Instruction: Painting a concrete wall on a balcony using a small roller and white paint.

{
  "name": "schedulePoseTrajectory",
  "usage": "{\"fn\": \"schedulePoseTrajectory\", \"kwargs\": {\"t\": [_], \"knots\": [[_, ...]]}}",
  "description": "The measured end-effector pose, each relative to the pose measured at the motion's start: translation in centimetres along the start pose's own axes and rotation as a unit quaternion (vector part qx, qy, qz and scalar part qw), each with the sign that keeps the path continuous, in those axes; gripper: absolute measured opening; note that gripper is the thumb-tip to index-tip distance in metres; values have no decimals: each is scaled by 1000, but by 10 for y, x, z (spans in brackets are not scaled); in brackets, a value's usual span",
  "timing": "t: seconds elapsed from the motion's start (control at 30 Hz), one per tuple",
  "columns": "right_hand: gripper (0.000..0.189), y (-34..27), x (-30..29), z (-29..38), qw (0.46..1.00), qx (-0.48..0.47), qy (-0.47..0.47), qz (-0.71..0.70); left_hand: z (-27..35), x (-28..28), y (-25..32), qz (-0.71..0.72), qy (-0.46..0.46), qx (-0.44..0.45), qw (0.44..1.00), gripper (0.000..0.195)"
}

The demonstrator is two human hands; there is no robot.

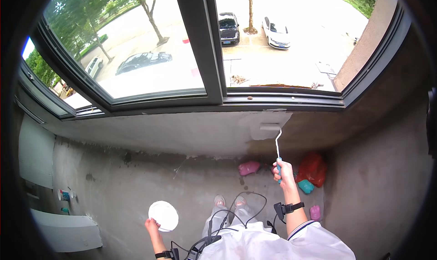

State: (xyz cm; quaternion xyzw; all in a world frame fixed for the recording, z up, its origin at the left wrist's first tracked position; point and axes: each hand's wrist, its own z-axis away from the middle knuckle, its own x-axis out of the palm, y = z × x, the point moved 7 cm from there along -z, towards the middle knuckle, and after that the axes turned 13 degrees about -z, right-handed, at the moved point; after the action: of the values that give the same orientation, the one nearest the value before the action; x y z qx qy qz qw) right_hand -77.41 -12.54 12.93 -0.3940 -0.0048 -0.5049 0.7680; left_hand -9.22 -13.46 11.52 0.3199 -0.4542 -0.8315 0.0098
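Note:
My right hand (285,171) is closed around the blue handle of a small paint roller (270,126). Its roller lies against the wall below the window (205,130), on a patch of pale, wet-looking coating (256,134). To the right of that patch the wall is darker and brownish; to the left it is lighter grey. Low on the left, my left hand (152,224) grips the rim of a round white container (164,215). White shows across its top; whether that is paint cannot be made out.
Pink plastic bottles (249,168), a red plastic bag (311,169) and a teal bottle (305,186) lie on the floor at right. Black cables (235,210) loop before my legs. A paint bucket (64,195) stands far left. The window sill track (283,99) runs above the roller.

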Motion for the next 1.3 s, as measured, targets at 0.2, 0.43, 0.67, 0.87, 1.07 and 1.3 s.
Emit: {"fn": "schedulePoseTrajectory", "kwargs": {"t": [0.2, 0.43, 0.67, 0.87, 1.07, 1.3], "knots": [[31, 19, -18, -25, 999, 8, 25, -20, -4, 8, 8, -6, 6, -1, 1000, 11], [29, -37, -30, 31, 995, -85, 15, -41, 3, 20, 27, -6, -42, 9, 999, 12], [30, -88, -37, 61, 992, -127, -19, 0, 3, 44, 32, -7, -53, 23, 998, 11], [27, -94, -36, 60, 992, -115, -41, 14, 4, 49, 31, 7, -63, 18, 998, 11], [30, -75, -48, 30, 996, -75, -27, 38, 2, 41, 17, 20, -63, -12, 998, 13], [26, -49, -61, -15, 998, -23, 12, 61, 8, 30, 13, 7, -28, -8, 1000, 13]]}}
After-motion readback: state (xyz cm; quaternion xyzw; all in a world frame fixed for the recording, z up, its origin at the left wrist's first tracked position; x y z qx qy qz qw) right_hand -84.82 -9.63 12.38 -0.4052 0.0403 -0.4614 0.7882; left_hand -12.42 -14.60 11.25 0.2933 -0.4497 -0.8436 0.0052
